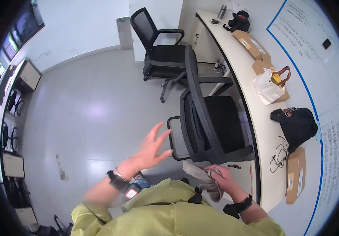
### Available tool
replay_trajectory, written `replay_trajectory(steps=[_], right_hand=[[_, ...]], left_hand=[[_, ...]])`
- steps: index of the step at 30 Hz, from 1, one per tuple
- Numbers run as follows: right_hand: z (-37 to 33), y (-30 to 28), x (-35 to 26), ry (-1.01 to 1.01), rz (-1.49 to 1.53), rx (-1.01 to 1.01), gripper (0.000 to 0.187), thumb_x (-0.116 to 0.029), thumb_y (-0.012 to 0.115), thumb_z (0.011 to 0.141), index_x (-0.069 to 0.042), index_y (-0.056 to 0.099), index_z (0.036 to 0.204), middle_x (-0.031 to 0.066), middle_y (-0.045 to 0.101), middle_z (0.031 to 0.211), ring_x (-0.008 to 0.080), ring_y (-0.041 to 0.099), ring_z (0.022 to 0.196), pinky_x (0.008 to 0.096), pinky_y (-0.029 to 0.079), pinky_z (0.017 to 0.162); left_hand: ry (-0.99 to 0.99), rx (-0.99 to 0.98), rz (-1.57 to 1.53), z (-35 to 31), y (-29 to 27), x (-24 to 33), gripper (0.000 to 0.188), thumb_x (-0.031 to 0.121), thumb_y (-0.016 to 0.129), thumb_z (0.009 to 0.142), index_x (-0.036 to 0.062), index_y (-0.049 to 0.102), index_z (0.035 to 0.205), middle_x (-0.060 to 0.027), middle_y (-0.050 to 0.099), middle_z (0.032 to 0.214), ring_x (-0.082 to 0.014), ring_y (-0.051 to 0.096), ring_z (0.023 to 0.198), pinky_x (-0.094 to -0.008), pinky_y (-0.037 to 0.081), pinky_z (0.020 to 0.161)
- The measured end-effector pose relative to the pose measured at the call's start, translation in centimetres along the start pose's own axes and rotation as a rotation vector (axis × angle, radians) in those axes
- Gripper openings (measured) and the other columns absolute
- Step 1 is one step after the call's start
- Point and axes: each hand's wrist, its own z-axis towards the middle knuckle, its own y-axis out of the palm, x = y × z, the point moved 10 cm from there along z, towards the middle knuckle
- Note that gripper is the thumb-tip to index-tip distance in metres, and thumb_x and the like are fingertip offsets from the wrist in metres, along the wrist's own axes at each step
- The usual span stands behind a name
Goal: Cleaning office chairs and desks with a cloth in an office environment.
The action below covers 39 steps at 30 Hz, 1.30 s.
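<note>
Our left hand [150,151] is raised with fingers spread, left of the nearer black chair [226,122]. Our right hand [223,179], apart from the left, is clamped on a grey cloth [205,183] at the chair's near side. On the tabletop [265,183] at right we note a white tote bag [267,88] and, nearer, a black bag [299,128].

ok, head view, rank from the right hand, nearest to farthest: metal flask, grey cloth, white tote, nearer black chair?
1. Grey cloth: gripped in the right hand.
2. Nearer black chair: just ahead of that hand.
3. White tote: ahead and right, on the desk.
4. Metal flask: far end of the desk.
</note>
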Motion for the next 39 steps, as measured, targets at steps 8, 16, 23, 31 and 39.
replay_trajectory(steps=[8,16,23,31,39], right_hand=[[3.3,2.6,-19.1,-0.304,-1.208,0.757,0.043,0.007,0.059,0.065,-0.004,0.059,0.106,0.0151,0.051,0.11,0.0328,0.051,0.093,0.0381,0.045,0.077],[12.4,2.4,-18.8,-0.276,-1.386,0.898,0.035,0.001,0.055,0.073,-0.001,0.058,0.107,0.0162,0.052,0.11,0.0327,0.052,0.091,0.0379,0.046,0.074],[25.9,-0.1,-20.9,-0.226,-1.412,0.986,0.033,-0.002,0.056,0.074,-0.002,0.059,0.107,0.0151,0.052,0.113,0.0318,0.052,0.096,0.0381,0.048,0.077],[36.8,-4.6,-22.2,-0.151,-1.471,1.072,0.026,-0.006,0.057,0.076,-0.002,0.062,0.101,0.0151,0.053,0.109,0.0303,0.054,0.095,0.0382,0.05,0.075],[39.2,-4.9,-23.3,-0.203,-1.31,1.203,0.032,-0.003,0.057,0.073,-0.002,0.061,0.105,0.0143,0.053,0.111,0.0305,0.053,0.093,0.0396,0.046,0.079]], left_hand=[[-0.554,-0.154,0.093,-17.8,-3.7,-24.0,0.044,0.027,0.064,0.079,0.0017,0.055,0.115,-0.0232,0.032,0.136,-0.0383,0.04,0.121,-0.0421,0.04,0.097],[-0.67,-0.16,0.136,-24.6,-5.7,-32.3,0.038,0.025,0.064,0.08,0.0018,0.058,0.109,-0.0227,0.046,0.124,-0.0377,0.05,0.111,-0.0405,0.044,0.092],[-0.612,-0.077,0.062,-27.3,-6.6,-36.2,0.035,0.023,0.065,0.079,0.0016,0.058,0.107,-0.0225,0.047,0.122,-0.0383,0.054,0.104,-0.0413,0.046,0.087],[-0.728,-0.042,0.124,-32.2,-10.8,-44.9,0.032,0.026,0.064,0.079,-0.0007,0.063,0.097,-0.0206,0.063,0.093,-0.0338,0.062,0.088,-0.0407,0.049,0.079],[-1.108,-0.302,-0.203,-39.7,-9.2,-63.0,0.026,0.029,0.059,0.078,0.0038,0.066,0.076,-0.0173,0.067,0.083,-0.0263,0.064,0.074,-0.0388,0.05,0.063]])
